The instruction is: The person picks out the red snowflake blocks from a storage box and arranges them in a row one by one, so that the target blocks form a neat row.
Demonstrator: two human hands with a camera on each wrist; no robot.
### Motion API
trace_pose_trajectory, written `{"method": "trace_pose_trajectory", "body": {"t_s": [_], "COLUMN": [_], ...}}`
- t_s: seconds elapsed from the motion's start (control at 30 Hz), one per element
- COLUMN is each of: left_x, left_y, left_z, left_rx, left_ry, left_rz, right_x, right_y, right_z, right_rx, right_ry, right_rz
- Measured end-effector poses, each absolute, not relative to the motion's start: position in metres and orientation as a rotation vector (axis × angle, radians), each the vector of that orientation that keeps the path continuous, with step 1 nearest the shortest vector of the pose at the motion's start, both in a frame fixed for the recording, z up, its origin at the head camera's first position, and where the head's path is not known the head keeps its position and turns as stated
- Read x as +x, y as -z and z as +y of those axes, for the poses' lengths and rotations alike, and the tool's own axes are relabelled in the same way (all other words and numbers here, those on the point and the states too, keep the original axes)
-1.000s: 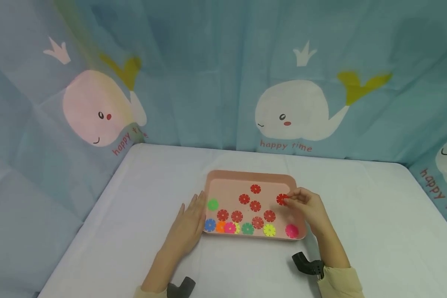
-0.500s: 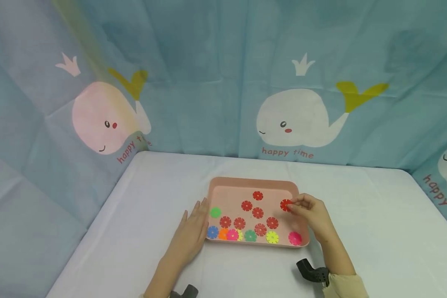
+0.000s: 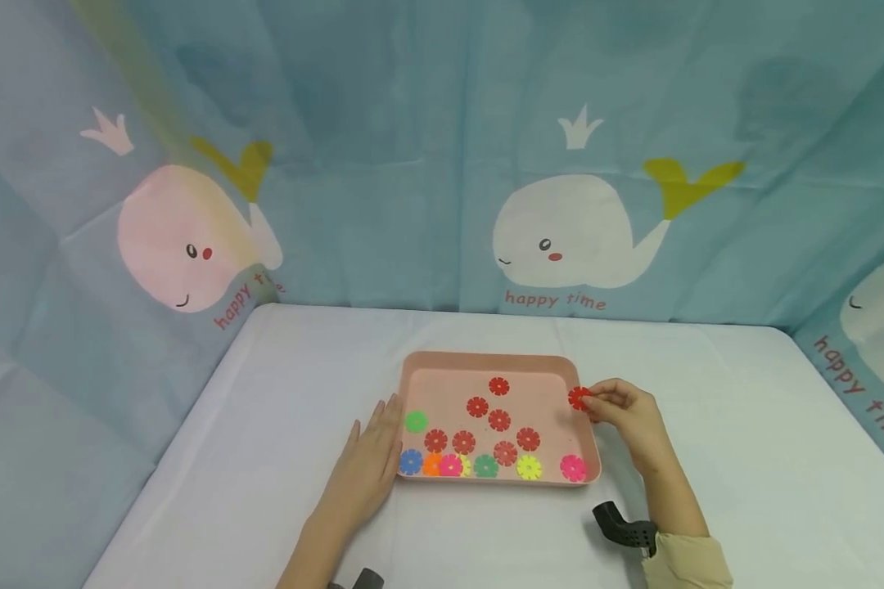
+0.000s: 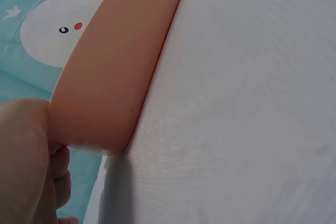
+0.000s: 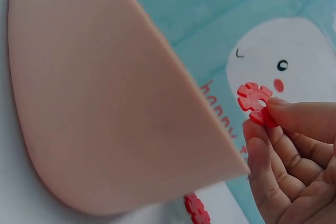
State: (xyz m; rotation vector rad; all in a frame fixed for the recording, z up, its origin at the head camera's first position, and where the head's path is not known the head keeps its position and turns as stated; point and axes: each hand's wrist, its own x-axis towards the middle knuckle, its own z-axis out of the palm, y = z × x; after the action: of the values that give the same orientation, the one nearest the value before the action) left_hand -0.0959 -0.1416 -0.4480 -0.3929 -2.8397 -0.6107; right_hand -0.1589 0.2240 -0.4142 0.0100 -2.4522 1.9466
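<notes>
My right hand [image 3: 629,417] pinches a red snowflake disc [image 5: 253,100] between thumb and fingertips, over the right rim of the pink tray [image 3: 489,361]. In the right wrist view, more red disc shapes [image 5: 197,209] show low beyond the tray's wall, partly hidden by it. Against the tray's left side lies my left hand [image 3: 364,462], fingers straight. Inside the tray are several red discs [image 3: 499,420], a light green disc [image 3: 416,421], a blue disc [image 3: 411,461] and a dark green disc [image 3: 486,466].
Along the tray's front edge also lie an orange disc [image 3: 432,465], a pink disc [image 3: 451,465], a yellow disc [image 3: 529,467] and another pink disc [image 3: 573,468]. A white cloth covers the table [image 3: 324,360]. Behind hangs a blue whale-print curtain [image 3: 383,204].
My right hand has carried the red disc rightward, from above the tray's inside to its right rim. The left hand stays at the tray's left side. The head view has shifted slightly.
</notes>
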Motion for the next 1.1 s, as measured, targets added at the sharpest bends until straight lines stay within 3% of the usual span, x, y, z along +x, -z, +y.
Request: {"method": "trace_pose_trajectory", "body": {"t_s": [1.1], "left_x": [-0.1], "left_y": [0.447], "left_z": [-0.145], "left_rx": [-0.399], "left_ry": [0.634], "left_rz": [-2.921], "right_x": [-0.161], "right_y": [0.423], "right_z": [0.271], "right_rx": [-0.24], "right_ry": [-1.823], "right_rz": [-2.414]}}
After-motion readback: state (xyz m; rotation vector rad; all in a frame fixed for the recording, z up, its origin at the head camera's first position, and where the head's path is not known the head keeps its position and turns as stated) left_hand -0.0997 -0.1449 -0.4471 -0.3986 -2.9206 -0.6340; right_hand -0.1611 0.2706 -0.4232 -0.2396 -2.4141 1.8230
